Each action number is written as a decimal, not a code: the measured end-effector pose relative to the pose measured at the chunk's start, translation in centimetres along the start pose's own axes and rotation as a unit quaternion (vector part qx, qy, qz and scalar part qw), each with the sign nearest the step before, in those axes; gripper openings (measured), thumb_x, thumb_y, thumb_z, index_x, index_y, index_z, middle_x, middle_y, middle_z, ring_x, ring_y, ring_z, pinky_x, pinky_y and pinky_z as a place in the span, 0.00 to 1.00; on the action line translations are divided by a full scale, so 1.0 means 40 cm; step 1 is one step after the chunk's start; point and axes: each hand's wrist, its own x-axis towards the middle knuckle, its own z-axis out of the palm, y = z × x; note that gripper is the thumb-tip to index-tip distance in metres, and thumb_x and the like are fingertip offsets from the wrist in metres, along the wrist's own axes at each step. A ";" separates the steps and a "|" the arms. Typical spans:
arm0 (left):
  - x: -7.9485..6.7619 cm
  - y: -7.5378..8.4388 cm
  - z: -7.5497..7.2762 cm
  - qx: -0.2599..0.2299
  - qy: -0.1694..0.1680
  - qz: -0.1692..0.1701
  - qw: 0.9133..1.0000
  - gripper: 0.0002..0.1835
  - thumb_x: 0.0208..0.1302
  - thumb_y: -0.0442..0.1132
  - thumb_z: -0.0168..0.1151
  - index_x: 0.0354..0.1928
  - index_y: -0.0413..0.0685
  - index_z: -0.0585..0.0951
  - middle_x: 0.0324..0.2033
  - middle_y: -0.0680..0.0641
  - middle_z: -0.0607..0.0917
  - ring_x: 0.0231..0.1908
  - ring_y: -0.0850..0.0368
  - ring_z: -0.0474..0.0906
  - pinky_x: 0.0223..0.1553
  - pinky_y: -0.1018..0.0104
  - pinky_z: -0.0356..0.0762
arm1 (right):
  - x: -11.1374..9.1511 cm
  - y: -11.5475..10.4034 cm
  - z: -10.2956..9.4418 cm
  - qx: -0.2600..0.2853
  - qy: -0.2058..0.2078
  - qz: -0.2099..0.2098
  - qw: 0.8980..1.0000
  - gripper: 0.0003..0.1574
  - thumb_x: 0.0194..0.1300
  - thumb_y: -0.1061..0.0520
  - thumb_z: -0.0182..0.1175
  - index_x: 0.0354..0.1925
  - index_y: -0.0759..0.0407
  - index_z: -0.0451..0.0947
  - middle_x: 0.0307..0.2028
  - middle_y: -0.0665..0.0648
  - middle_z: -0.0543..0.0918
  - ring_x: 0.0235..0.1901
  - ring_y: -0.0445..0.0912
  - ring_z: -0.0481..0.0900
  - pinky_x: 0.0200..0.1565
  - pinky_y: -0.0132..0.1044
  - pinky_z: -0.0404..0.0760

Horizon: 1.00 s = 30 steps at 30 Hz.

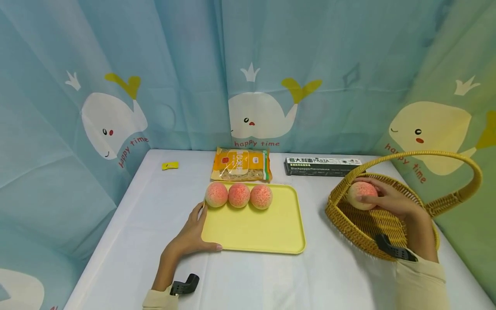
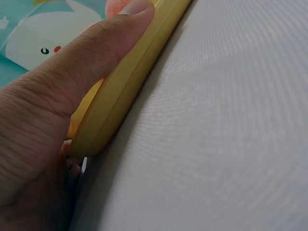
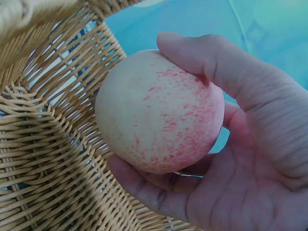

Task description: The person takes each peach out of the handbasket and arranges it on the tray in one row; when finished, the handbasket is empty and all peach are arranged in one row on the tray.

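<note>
A pink-and-cream peach (image 3: pixel 159 113) is held by my right hand (image 1: pixel 395 201), thumb on one side and fingers round the other. Hand and peach are over the inside of a woven wicker basket (image 1: pixel 358 232) with a tall arched handle. My left hand (image 1: pixel 191 234) holds the near left corner of a yellow tray (image 1: pixel 255 232). Its thumb (image 2: pixel 108 43) lies along the near rim, while the other fingers reach up the left side. Three more peaches sit in a row along the tray's far edge: a left peach (image 1: pixel 216 194), a middle peach (image 1: pixel 239 195) and a right peach (image 1: pixel 261 196).
Behind the tray lies an orange food packet (image 1: pixel 240 165), with a dark pasta box (image 1: pixel 321 166) to its right. A small yellow packet (image 1: pixel 170 165) is at the far left of the white table (image 1: pixel 135 241). Blue whale-print curtains (image 1: pixel 193 64) surround the table.
</note>
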 end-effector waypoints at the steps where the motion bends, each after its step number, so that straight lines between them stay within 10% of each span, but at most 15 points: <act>1: 0.000 0.000 -0.001 -0.001 -0.001 0.001 1.000 0.76 0.33 0.68 0.77 0.78 0.57 0.37 0.75 0.39 0.42 0.74 0.36 0.48 0.67 0.36 0.59 | -0.003 -0.003 0.001 0.000 0.002 -0.007 1.000 0.30 0.70 0.67 0.54 0.66 0.49 0.65 0.44 0.43 0.80 0.40 0.38 0.81 0.36 0.41 0.84; 14: -0.003 0.009 -0.014 -0.003 -0.004 0.003 1.000 0.76 0.34 0.66 0.78 0.78 0.54 0.38 0.75 0.37 0.41 0.74 0.35 0.46 0.67 0.36 0.57 | -0.059 -0.081 0.036 -0.118 0.072 -0.024 0.990 0.39 0.66 0.62 0.62 0.70 0.60 0.56 0.46 0.45 0.74 0.40 0.36 0.78 0.37 0.35 0.81; 30: 0.001 0.000 -0.003 -0.007 0.002 0.017 1.000 0.75 0.34 0.66 0.78 0.78 0.56 0.38 0.75 0.38 0.42 0.74 0.35 0.45 0.67 0.35 0.57 | -0.114 -0.149 0.091 -0.138 0.110 -0.061 0.982 0.35 0.67 0.63 0.59 0.68 0.61 0.59 0.50 0.41 0.72 0.43 0.31 0.76 0.38 0.29 0.79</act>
